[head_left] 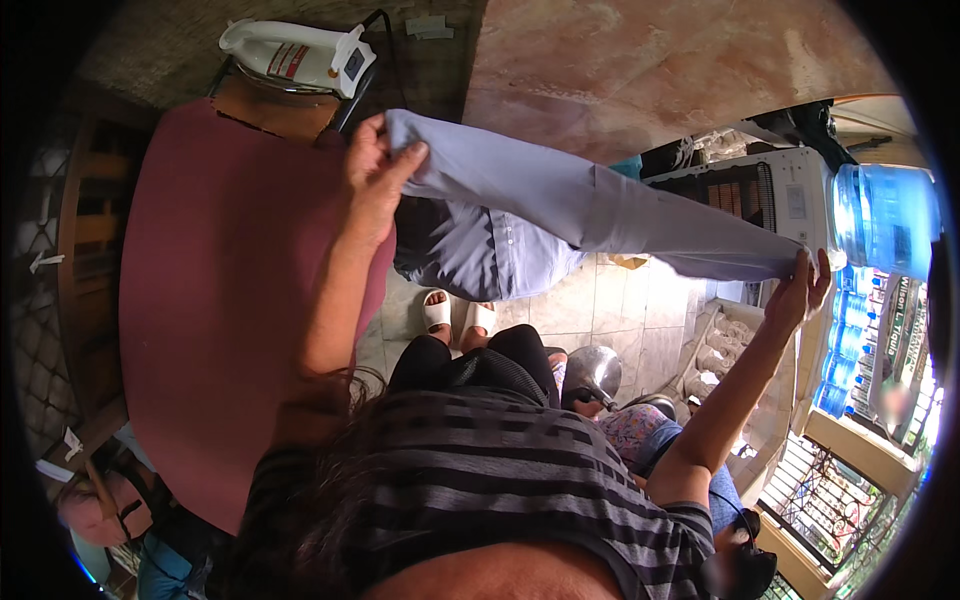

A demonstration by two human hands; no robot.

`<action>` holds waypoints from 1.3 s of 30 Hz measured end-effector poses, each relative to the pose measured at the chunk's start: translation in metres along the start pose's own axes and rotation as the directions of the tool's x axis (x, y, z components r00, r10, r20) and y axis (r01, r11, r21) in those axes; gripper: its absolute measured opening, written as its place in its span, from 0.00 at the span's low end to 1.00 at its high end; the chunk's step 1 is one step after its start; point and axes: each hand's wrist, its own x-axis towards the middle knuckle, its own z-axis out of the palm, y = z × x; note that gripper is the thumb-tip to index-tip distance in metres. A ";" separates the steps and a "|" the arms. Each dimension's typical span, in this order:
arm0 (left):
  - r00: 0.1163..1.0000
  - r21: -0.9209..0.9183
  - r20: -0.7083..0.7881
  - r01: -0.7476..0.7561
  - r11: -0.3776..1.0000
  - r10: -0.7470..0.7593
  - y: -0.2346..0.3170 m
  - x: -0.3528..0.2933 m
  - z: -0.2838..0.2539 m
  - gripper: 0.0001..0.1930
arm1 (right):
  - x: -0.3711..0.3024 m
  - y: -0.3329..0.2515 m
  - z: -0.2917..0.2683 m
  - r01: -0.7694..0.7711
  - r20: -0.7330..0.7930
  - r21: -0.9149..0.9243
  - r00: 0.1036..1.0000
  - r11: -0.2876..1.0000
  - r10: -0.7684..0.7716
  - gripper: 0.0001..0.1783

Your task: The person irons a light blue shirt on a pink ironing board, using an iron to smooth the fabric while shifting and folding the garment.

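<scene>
A blue-grey button-up shirt (500, 160) is stretched between my hands, one long sleeve pulled nearly straight. My left hand (380, 165) pinches one end of the stretched cloth, thumb on top, over the edge of a maroon-covered ironing board (240, 300). At the far right, my right hand (797, 290) grips the sleeve's other end, arm reaching outward. The rest of the shirt, with its row of buttons, hangs below the sleeve beside the board.
A white iron (300, 55) rests at the board's far end. A pinkish wall or panel (650, 70) stands ahead. On the right are a white appliance (790, 195) and a blue water jug (885, 215). Another person (730, 545) is low at the right, near a shiny round metal object (597, 370).
</scene>
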 end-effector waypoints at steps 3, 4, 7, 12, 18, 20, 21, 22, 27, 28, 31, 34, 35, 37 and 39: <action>0.997 0.039 -0.080 0.013 0.999 -0.010 0.011 0.012 -0.025 0.28 | 0.007 0.019 0.008 -0.120 0.025 -0.065 0.992 0.991 0.122 0.27; 0.997 0.048 -0.071 0.009 0.999 -0.005 0.014 0.018 -0.032 0.29 | 0.009 0.024 0.010 -0.145 0.034 -0.059 0.988 0.988 0.148 0.28; 0.998 0.096 -0.047 -0.027 0.995 0.031 0.021 0.036 -0.048 0.25 | 0.015 0.042 0.030 -0.208 0.099 -0.018 0.973 0.978 0.209 0.29; 0.992 0.318 -0.108 -0.024 0.948 0.062 0.029 0.032 -0.058 0.14 | 0.022 0.064 0.052 -0.276 0.214 -0.007 0.939 0.961 0.271 0.28; 0.963 0.710 -0.247 0.107 0.696 0.104 0.045 -0.061 -0.042 0.14 | 0.006 0.069 0.026 -0.399 0.349 -0.043 0.853 0.916 0.388 0.28; 0.938 0.756 -0.334 0.208 0.621 0.091 0.047 -0.098 -0.022 0.14 | 0.003 0.064 0.019 -0.433 0.390 -0.033 0.824 0.901 0.410 0.27; 0.914 0.682 -0.397 0.232 0.694 0.084 0.047 -0.114 -0.016 0.13 | 0.002 0.062 0.015 -0.451 0.406 -0.030 0.810 0.892 0.423 0.27; 0.887 0.598 -0.456 0.247 0.763 0.071 0.042 -0.129 -0.013 0.13 | 0.002 0.064 0.011 -0.447 0.421 -0.031 0.805 0.894 0.418 0.25; 0.836 0.142 -0.527 0.264 0.954 -0.153 0.013 -0.168 -0.005 0.14 | 0.009 0.066 0.006 -0.449 0.419 0.004 0.812 0.893 0.406 0.23; 0.831 0.052 -0.521 0.258 0.965 -0.194 0.005 -0.169 -0.005 0.14 | 0.013 0.067 0.009 -0.448 0.414 0.017 0.817 0.894 0.402 0.24; 0.860 -0.224 -0.451 0.150 0.963 -0.239 -0.012 -0.162 -0.003 0.15 | 0.024 0.077 0.019 -0.433 0.457 0.012 0.804 0.902 0.380 0.23; 0.857 -0.480 -0.460 -0.020 0.877 -0.233 -0.043 -0.153 -0.017 0.16 | 0.029 0.098 0.042 -0.442 0.503 0.054 0.786 0.895 0.358 0.24; 0.863 -0.478 -0.471 -0.075 0.875 -0.184 -0.055 -0.149 -0.023 0.16 | 0.026 0.094 0.061 -0.463 0.474 0.041 0.789 0.885 0.391 0.25; 0.868 -0.473 -0.489 -0.180 0.863 -0.086 -0.078 -0.136 -0.034 0.16 | 0.031 0.112 0.084 -0.470 0.482 0.043 0.783 0.882 0.394 0.24; 0.862 -0.431 -0.506 -0.223 0.875 -0.030 -0.075 -0.114 -0.026 0.14 | 0.038 0.115 0.106 -0.446 0.503 0.057 0.786 0.893 0.360 0.23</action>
